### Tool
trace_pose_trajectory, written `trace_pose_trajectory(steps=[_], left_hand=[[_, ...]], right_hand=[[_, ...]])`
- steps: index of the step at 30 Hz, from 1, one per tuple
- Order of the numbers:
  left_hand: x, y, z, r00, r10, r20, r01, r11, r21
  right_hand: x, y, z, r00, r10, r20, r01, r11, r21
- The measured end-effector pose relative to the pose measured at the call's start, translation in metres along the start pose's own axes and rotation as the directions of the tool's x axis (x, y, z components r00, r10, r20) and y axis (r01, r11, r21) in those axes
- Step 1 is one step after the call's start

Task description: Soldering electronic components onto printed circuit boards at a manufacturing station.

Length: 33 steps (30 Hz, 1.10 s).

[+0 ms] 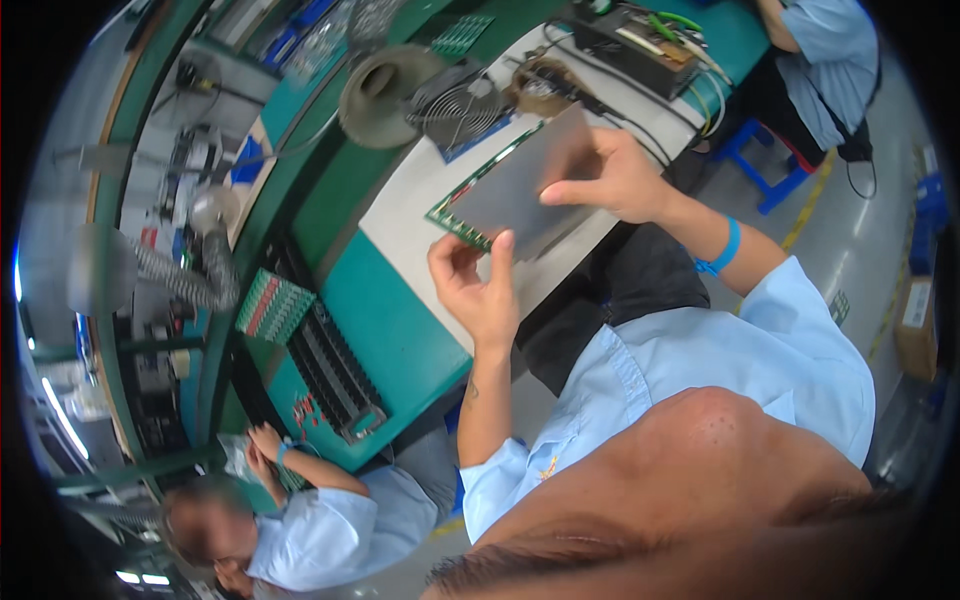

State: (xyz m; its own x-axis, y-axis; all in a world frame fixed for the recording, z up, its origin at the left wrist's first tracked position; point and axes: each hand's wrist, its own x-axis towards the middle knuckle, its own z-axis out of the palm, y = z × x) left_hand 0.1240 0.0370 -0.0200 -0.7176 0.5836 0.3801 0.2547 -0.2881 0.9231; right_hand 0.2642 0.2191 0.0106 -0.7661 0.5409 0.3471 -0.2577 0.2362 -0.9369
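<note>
I hold a flat grey panel with a green circuit-board edge tilted above the white mat on the green workbench. My left hand pinches its near lower corner between thumb and fingers. At the panel's far upper edge, my right hand grips it with fingers over the top; a blue band circles that wrist. Both sleeves are light blue.
A round wire-guard fan, a grey funnel-shaped hood and a black box with cables stand at the bench's far end. A black slotted rack and green board lie left. One co-worker works lower left, another sits upper right.
</note>
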Motion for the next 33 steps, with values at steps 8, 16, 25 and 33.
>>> trace_pose_trajectory(steps=[8, 16, 25, 33], left_hand=[[0.030, -0.016, -0.035, 0.974, 0.001, 0.227, -0.015, 0.998, 0.059], [0.094, -0.034, -0.068, 0.765, -0.267, 0.586, 0.139, 0.957, 0.255], [0.083, -0.036, -0.074, 0.728, -0.325, 0.604, 0.174, 0.939, 0.296], [0.077, -0.035, -0.070, 0.767, -0.120, 0.630, -0.252, 0.847, 0.468]], right_hand=[[0.008, 0.004, -0.003, 0.896, -0.442, -0.036, 0.418, 0.869, -0.264], [-0.004, 0.027, 0.019, 0.680, -0.685, 0.260, 0.692, 0.485, -0.535], [-0.030, 0.030, 0.059, 0.751, -0.569, 0.335, 0.632, 0.471, -0.616], [-0.059, 0.038, 0.075, 0.874, -0.373, 0.312, 0.481, 0.574, -0.663]])
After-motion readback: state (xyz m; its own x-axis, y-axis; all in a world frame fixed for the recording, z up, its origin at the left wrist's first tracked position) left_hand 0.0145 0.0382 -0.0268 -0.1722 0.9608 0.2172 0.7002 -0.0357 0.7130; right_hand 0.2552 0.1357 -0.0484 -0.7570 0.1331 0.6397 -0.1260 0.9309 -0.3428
